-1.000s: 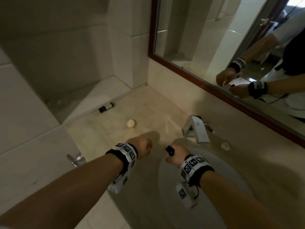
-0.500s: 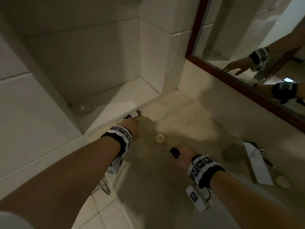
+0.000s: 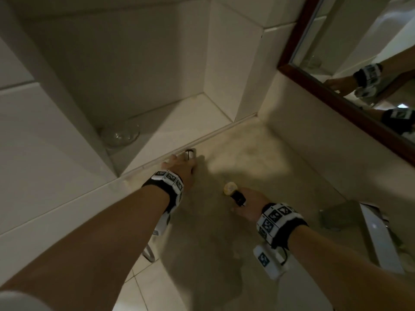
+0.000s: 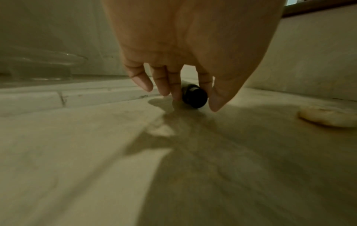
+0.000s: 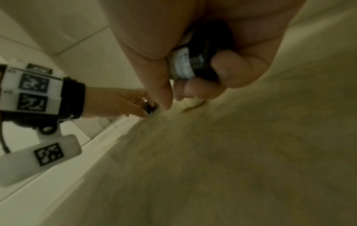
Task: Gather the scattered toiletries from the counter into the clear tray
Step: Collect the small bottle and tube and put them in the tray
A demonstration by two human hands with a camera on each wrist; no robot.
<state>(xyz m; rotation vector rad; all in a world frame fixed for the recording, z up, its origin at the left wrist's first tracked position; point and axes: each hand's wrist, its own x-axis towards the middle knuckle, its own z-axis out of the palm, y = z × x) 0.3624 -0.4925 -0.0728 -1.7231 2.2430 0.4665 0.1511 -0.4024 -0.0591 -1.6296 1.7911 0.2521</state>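
The left hand [image 4: 193, 45] reaches a small dark bottle [image 4: 194, 97] lying at the worktop's far-left edge; fingertips [image 4: 174, 93] flank it, but whether they clamp it cannot be told. The right hand [image 5: 193, 45] grips a second bottle [image 5: 190, 64], largely hidden. A pale soap [image 3: 229, 188] lies just beside it.

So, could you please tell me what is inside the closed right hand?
The right hand grips a small bottle with a white label and a black cap; that end shows past the fingers. The rest of the bottle is covered by the palm, and its label is too blurred to read.
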